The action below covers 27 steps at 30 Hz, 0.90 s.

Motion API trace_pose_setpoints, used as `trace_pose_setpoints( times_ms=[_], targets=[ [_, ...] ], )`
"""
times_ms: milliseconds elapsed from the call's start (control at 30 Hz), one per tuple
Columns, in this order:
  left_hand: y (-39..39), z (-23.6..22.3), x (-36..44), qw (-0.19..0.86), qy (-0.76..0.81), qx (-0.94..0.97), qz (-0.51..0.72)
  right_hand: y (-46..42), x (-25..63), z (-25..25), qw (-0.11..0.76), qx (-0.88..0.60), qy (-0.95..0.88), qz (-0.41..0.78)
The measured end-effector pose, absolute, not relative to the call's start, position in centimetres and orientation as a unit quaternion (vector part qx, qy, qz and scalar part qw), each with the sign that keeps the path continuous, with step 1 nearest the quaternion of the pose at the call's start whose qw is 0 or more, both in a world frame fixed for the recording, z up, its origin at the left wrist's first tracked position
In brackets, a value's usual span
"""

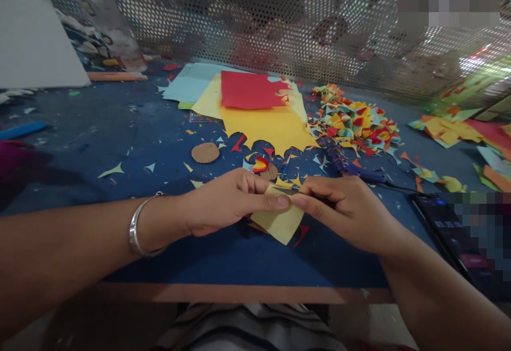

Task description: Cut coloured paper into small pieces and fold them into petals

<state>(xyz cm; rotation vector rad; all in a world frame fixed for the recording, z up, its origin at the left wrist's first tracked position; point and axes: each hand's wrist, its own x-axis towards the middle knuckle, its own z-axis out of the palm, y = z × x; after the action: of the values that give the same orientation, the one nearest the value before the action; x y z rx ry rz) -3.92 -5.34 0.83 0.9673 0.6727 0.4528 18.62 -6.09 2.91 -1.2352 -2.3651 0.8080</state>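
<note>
Low over the table, my left hand is closed on a pale yellow sheet of paper, thumb on top and fingers underneath. A corner of the paper hangs down toward me. Close against it, my right hand is closed around what looks like a pair of scissors. Only a grey blade-like strip shows across the paper's upper edge; the handles are hidden by my fingers. Just beyond the hands lie a brown cardboard disc and a yellow sheet with scalloped cut-outs.
A red sheet and light blue paper lie farther back. Right of them is a heap of small coloured paper pieces. A purple-blue tool with a cord and a phone sit at right. Perforated metal borders the back.
</note>
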Motion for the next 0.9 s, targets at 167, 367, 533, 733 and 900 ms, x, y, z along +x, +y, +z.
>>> trace_pose_setpoints(
  times_ms=[167, 367, 533, 733, 900],
  targets=[
    [-5.4, 1.0, -3.8, 0.797, 0.332, 0.459, 0.208, -6.2, 18.6, 2.8, 0.17, -0.435, -0.838, 0.281],
    [-5.4, 0.7, -3.9, 0.77, 0.343, 0.495, 0.211, -6.3, 18.6, 2.7, 0.175, -0.435, -0.837, 0.283],
    [-5.5, 0.6, -3.7, 0.751, 0.354, 0.518, 0.206, -6.3, 18.4, 2.6, 0.169, -0.437, -0.837, 0.282],
    [-4.8, 1.2, -4.3, 0.724, 0.365, 0.557, 0.179, -6.2, 18.5, 2.3, 0.195, -0.438, -0.837, 0.265],
    [-2.5, 3.4, -7.1, 0.482, 0.42, 0.766, 0.074, -5.7, 19.0, 2.6, 0.243, -0.476, -0.81, 0.24]
  ],
)
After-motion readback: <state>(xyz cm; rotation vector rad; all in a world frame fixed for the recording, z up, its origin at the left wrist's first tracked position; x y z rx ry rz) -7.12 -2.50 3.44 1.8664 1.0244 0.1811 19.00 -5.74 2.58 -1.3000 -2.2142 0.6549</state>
